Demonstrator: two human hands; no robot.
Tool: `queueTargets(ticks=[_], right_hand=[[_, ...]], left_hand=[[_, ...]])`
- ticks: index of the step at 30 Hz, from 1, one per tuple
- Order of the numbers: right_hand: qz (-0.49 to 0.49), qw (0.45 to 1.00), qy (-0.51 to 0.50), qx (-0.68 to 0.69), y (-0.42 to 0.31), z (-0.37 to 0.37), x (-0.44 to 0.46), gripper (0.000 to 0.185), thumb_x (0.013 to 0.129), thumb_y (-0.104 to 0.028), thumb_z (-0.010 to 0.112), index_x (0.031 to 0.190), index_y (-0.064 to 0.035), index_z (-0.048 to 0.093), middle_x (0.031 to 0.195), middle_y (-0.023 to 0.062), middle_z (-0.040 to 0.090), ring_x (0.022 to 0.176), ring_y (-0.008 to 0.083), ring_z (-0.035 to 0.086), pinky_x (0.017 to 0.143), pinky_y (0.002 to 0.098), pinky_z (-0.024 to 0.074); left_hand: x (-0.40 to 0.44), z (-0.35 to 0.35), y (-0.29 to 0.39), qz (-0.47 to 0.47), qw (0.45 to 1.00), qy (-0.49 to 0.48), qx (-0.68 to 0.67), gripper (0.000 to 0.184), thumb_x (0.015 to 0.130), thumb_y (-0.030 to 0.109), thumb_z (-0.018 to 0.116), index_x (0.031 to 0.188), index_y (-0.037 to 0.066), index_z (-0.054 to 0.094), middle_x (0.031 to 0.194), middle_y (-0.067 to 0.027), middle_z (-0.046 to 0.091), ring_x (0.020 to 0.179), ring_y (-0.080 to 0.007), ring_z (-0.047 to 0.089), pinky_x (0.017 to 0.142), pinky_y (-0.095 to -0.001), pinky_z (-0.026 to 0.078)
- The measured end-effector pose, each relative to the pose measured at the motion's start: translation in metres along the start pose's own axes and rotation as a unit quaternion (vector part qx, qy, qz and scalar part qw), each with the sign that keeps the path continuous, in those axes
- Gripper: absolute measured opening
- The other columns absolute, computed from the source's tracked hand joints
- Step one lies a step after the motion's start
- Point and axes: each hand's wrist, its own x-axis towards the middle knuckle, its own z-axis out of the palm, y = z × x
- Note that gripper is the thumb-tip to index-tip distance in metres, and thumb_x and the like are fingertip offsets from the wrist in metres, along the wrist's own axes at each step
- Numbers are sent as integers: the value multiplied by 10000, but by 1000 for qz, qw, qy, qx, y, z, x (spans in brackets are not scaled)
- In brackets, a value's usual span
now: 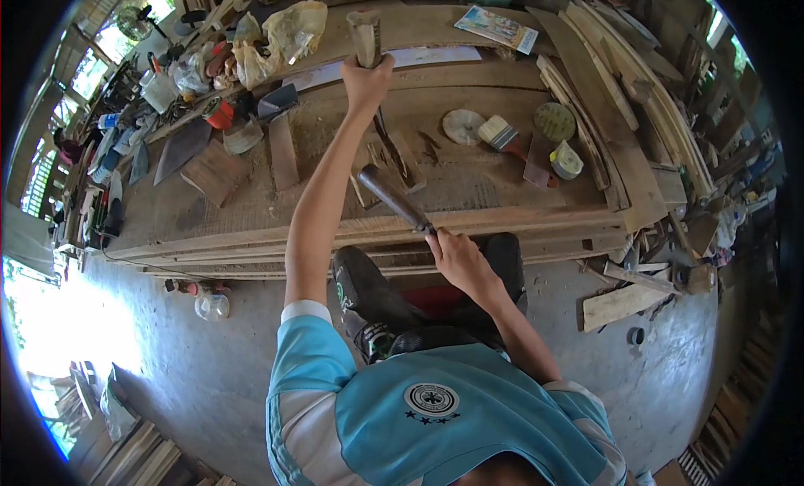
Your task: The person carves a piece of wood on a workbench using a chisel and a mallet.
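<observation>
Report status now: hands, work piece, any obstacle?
Left hand grips wooden handle; right hand, dark rod. Wood piece on bench. Brush at right, not in the way.

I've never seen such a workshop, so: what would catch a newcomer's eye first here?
Probably the light-blue shirt with its round emblem, bottom centre. Next, the left hand, far forward over the workbench, grips a wooden-ended tool, while the right hand, lower in view, holds a dark rod. Beyond the right hand lies a pale-bristled brush.
</observation>
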Motion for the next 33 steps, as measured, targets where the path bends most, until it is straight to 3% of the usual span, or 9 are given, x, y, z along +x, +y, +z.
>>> queueTargets(ticks=[12, 15, 17, 18, 20, 26, 28, 31, 33], right_hand=[[52, 979, -72, 185, 16, -1, -2, 325, 868, -260, 414, 689, 2, 482, 501, 161, 473, 460, 266, 516, 405, 352, 365], [194, 902, -139, 360, 25, -27, -11, 289, 869, -316, 409, 764, -54, 470, 511, -18, 394, 373, 53, 359, 329, 186, 272], [204, 947, -84, 233, 27, -66, 5, 316, 860, -347, 415, 758, -52, 466, 525, -9, 413, 409, 68, 394, 368, 206, 307], [22, 995, 44, 83, 44, -80, 17, 397, 879, -344, 357, 727, -10, 509, 541, 75, 458, 491, 164, 455, 456, 317, 359], [144, 972, 120, 140, -9, -162, 39, 390, 864, -383, 378, 763, -35, 522, 541, 48, 464, 492, 142, 455, 449, 283, 349], [-222, 836, 384, 322, -59, -280, 98, 303, 872, -330, 380, 797, -68, 512, 518, -23, 390, 394, 56, 361, 371, 190, 268], [-167, 856, 484, 69, -54, -248, 116, 268, 882, -268, 356, 772, -58, 480, 531, 8, 406, 404, 105, 385, 399, 236, 305], [-20, 999, -23, -42, -39, -164, 106, 395, 873, -278, 383, 604, -5, 481, 436, 96, 442, 342, 181, 409, 346, 327, 326], [-147, 988, 32, -35, -2, -101, 84, 310, 858, -248, 418, 725, 22, 493, 503, 170, 469, 451, 300, 480, 455, 388, 386]], left_hand=[[1, 4, -4, 8, 998, -63, 4, 248, 680, 89, 542, 530, 61, 346, 434, -2, 362, 404, -84, 287, 401, -299, 239], [4, 7, -5, -5, 995, -95, 35, 212, 695, 100, 541, 564, 54, 380, 446, -11, 382, 411, -84, 299, 401, -299, 248], [-2, 9, 2, 3, 995, -91, 50, 190, 701, 111, 534, 585, 42, 400, 462, -18, 399, 418, -83, 304, 402, -302, 249], [-3, 9, 0, -1, 994, -94, 52, 190, 701, 111, 534, 585, 42, 400, 462, -18, 399, 418, -83, 304, 402, -302, 249], [-2, 10, -4, -14, 993, -115, 36, 174, 699, 121, 529, 596, 32, 421, 470, -21, 408, 425, -83, 310, 405, -295, 255], [6, 11, -18, -1, 994, -107, 28, 138, 689, 130, 529, 669, 11, 464, 484, -34, 423, 436, -102, 346, 421, -269, 310], [1, 10, -2, -18, 993, -109, 49, 148, 689, 144, 541, 694, 13, 474, 502, -49, 432, 450, -115, 363, 437, -272, 331], [-15, 12, -30, 25, 990, -101, 98, 180, 696, 183, 568, 733, 25, 489, 553, -72, 460, 501, -137, 399, 479, -280, 365], [9, 20, -45, 178, 969, -78, 150, 219, 708, 234, 596, 759, 46, 497, 620, -86, 495, 572, -155, 435, 528, -289, 390]])
